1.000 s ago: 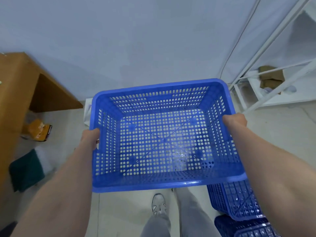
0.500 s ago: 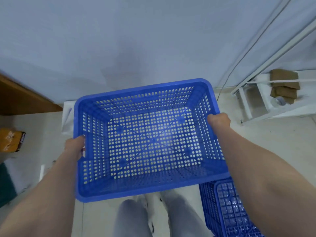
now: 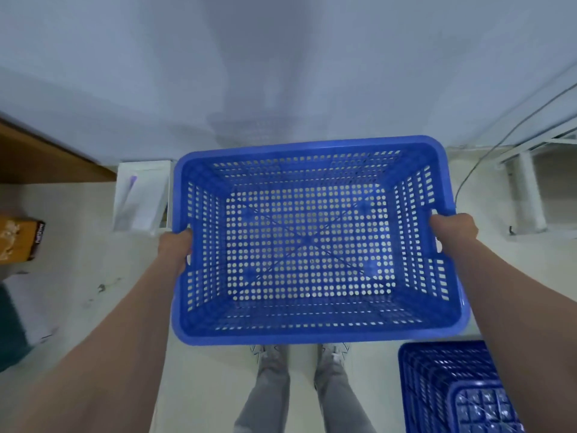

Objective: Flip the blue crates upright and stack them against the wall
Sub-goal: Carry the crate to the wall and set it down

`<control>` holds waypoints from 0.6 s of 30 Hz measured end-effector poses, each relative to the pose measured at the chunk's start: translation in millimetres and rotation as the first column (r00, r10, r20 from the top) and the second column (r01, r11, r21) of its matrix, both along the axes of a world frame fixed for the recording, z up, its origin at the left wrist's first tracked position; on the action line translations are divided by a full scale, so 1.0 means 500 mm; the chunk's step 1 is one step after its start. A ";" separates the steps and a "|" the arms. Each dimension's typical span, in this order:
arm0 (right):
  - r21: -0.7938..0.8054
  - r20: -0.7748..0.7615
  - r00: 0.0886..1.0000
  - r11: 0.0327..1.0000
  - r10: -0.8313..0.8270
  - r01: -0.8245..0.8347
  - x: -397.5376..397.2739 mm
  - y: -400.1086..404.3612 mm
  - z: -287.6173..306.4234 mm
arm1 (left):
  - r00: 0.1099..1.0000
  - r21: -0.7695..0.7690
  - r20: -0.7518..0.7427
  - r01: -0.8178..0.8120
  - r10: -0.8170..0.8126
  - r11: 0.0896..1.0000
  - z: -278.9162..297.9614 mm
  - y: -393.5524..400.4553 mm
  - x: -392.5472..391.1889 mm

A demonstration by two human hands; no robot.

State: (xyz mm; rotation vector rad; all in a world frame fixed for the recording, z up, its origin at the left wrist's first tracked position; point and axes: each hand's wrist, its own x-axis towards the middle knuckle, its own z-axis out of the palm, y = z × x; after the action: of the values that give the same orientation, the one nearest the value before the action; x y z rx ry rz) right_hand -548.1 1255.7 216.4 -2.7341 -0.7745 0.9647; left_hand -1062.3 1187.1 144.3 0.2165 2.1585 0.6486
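1. Judged from how things lie, the task is partly done: the perforated blue plastic crate (image 3: pixel 307 245) held between the two hands is upright, open side up, but it has not yet been set down; it hangs above the pale floor (image 3: pixel 93 307), its far rim near the grey-blue wall (image 3: pixel 281 57)
2. Left of the left grip lie a white box (image 3: pixel 140 195) at the wall's foot, an orange carton (image 3: pixel 18 242) and the edge of a brown wooden desk (image 3: pixel 37 160)
3. The left hand (image 3: pixel 175 245) grips the crate's left short side at the handle slot, the arm reaching forward; the fingers are curled round the rim, mostly hidden
4. Between the grips the crate's bottom shows the floor through its holes; below it stand the person's grey trouser legs (image 3: pixel 299 389)
5. The right hand (image 3: pixel 452 232) grips the right short side at its handle slot in the same way, arm extended
6. Below the right grip, more blue crates (image 3: pixel 449 389) lie on the floor, apparently bottoms up, so they probably remain to be flipped and stacked; no stack at the wall is visible
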 end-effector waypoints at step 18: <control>0.064 -0.075 0.997 0.998 0.021 -0.016 0.016 0.183 -0.306 | 0.999 0.065 0.035 0.018 -0.020 0.998 -0.242 0.181 0.003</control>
State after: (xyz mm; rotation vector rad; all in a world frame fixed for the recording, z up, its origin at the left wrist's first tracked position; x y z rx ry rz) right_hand -539.9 1347.2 63.6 -2.6248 -0.8042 1.0230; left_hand -1061.0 1277.4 23.2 0.2579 2.1012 0.7067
